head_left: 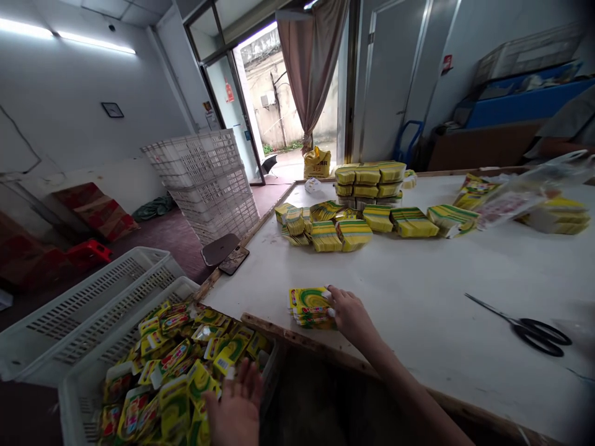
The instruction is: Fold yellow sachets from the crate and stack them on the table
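The right hand (351, 316) lies open with its fingertips against the right side of the stack (309, 306), which sits on the table (418, 279) just inside the near edge. This contact appears to keep the stack squared and off the lip. The left hand (237, 402), well apart from the right and lower, is spread open over the loose packets (176, 371) in the crate (79, 384) beside the table, with nothing visibly gripped. Bare tabletop extends from the stack to the bundles (353, 232) at the rear and the scissors (534, 328) at right.
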`<state>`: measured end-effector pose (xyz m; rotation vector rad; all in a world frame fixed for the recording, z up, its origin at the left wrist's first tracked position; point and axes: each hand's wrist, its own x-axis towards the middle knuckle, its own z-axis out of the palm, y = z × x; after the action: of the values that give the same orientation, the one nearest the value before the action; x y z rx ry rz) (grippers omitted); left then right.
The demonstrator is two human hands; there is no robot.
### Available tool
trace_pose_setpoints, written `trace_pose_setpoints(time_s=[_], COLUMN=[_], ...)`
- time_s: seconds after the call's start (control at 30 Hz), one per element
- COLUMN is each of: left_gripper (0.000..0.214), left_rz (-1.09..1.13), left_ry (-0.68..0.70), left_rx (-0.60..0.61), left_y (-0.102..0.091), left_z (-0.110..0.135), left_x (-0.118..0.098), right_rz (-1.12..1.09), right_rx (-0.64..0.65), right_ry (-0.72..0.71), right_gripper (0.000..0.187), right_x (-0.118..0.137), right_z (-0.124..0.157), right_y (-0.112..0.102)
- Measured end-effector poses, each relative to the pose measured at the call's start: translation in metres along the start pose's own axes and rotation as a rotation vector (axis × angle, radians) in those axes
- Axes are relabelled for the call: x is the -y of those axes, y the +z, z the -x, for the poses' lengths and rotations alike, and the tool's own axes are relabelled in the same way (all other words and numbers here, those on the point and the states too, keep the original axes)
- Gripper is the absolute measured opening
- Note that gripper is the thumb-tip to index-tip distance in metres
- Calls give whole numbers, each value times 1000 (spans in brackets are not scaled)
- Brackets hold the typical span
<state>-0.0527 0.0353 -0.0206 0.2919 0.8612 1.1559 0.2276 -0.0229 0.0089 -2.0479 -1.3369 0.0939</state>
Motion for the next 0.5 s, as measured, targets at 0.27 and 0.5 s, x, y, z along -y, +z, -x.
trace_pose_setpoints(time_s=[0.27,0.5], left_gripper=[44,64], left_rz=[-235,-43], left_ry=[-39,158], left_rx=[67,372], left_y=[14,50], left_z=[18,33], left_x=[45,52], right_rz=[-159,-885], right_rx=[22,265], right_ry=[-1,-37], right_gripper=[44,45], right_x=[-1,58], right_z=[-1,60], right_y=[-4,10])
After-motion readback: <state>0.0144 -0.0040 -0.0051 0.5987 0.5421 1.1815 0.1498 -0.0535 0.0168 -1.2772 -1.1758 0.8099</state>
